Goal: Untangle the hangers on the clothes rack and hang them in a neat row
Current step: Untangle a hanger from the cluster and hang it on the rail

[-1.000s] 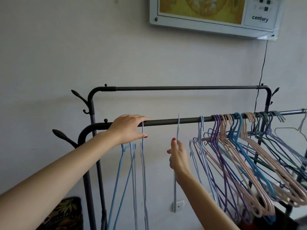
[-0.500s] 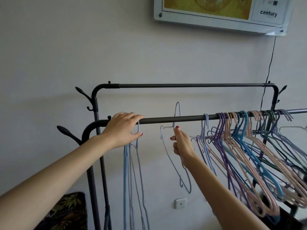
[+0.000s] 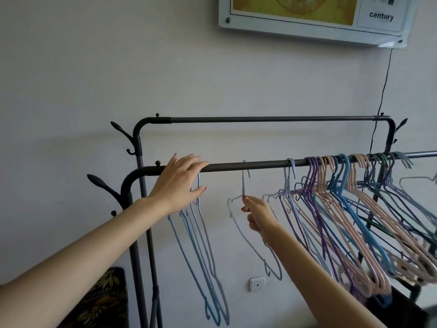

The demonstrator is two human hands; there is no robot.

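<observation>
Head view: a lavender wire hanger (image 3: 254, 235) is being held at its neck by the right hand (image 3: 259, 215), fingers pinched around the wire, hook (image 3: 246, 169) sitting just at the front rail (image 3: 248, 165) between the two groups; whether it is fully over the bar cannot be told. The left hand (image 3: 178, 183) is being rested on the rail, fingers draped loosely over it, thumb beneath, right above the sorted blue hangers (image 3: 201, 245); nothing is being gripped. For a clean step, the hook is best being seated fully over the bar, then slid left beside the sorted ones, facing the same way. Tangled bunch of pink, purple and blue hangers (image 3: 343, 209) is crowding the rail's right part.
</observation>
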